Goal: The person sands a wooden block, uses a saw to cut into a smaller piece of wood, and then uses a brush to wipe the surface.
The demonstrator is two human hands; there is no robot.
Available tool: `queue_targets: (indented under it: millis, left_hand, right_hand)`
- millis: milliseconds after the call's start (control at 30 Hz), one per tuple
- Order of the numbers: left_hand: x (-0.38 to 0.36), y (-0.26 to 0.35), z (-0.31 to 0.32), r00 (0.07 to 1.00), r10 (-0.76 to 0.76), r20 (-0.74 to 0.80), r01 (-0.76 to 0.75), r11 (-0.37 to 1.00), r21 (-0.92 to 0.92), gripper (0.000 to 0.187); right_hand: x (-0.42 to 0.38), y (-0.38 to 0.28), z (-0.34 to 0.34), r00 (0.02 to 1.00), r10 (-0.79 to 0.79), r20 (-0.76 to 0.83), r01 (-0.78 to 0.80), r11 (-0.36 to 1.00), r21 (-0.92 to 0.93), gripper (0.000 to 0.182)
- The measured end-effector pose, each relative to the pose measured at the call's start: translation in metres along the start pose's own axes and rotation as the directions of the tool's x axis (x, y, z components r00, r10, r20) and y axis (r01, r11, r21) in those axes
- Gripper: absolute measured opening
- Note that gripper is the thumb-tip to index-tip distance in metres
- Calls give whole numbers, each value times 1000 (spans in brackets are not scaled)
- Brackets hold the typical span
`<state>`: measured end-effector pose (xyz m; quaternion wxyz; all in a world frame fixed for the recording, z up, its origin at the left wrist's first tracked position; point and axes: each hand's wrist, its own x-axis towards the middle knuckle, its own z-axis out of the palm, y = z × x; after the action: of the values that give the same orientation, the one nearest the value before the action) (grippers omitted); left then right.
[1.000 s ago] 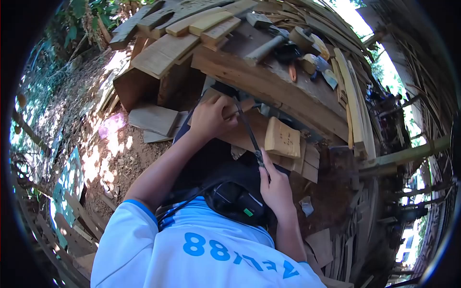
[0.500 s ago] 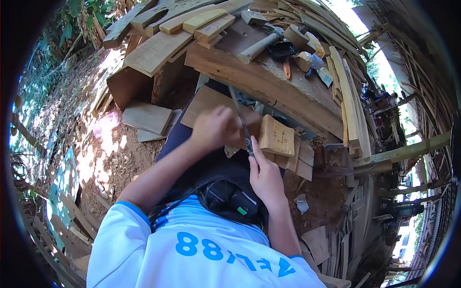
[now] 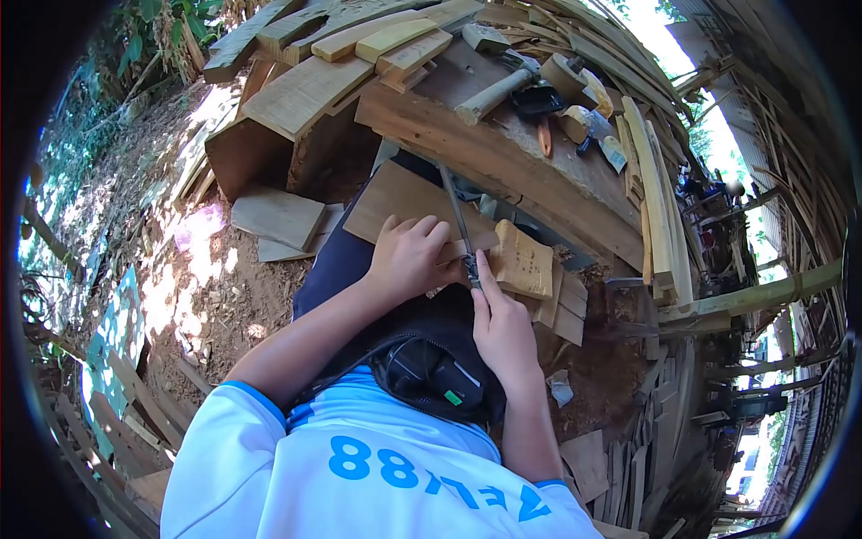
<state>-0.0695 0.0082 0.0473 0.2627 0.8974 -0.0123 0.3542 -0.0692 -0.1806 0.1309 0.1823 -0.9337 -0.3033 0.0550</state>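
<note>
My right hand (image 3: 505,328) is closed around the dark handle of a long, thin metal blade (image 3: 454,205), index finger stretched along it. The blade points up and away, over a flat wooden board (image 3: 395,205) across my lap. My left hand (image 3: 409,259) is closed beside the blade's handle end, with its fingertips close to the blade. What those fingers pinch, if anything, I cannot make out. Just right of the blade sits a thick, light wooden block (image 3: 523,260).
A heavy wooden beam (image 3: 503,148) lies ahead of my lap, carrying a hammer (image 3: 494,97) and a tool with an orange handle (image 3: 544,138). Planks (image 3: 301,94) are stacked at the upper left. Cut boards (image 3: 278,218) rest on the dirt ground at the left.
My left hand, blurred before, is now sharp and has moved slightly right and down, closer to the blade's handle end. The right hand stays almost in place with the blade.
</note>
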Motion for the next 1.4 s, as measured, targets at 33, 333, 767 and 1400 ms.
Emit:
queue_targets:
  millis: [33,333,767,1400]
  left_hand:
    - [1,0,0,1000,20,-3,-20,999,46,39]
    - [5,-8,-3,973,-173,150,197,967,-160,45]
    - [4,-25,7,964,-262,-40,258,962,-87,48]
    - [10,-20,2,976,-218,-6,218,975,-41,44]
  right_hand:
    - [-2,1,1,1000,0,2,0,1000,-3,56]
    - [10,-10,6,997,43,-56,-39,997,70,55]
    - [-32,10,9,999,-28,23,26,998,65,65]
    - [-11,11,-27,951,79,300,-129,980,149,62]
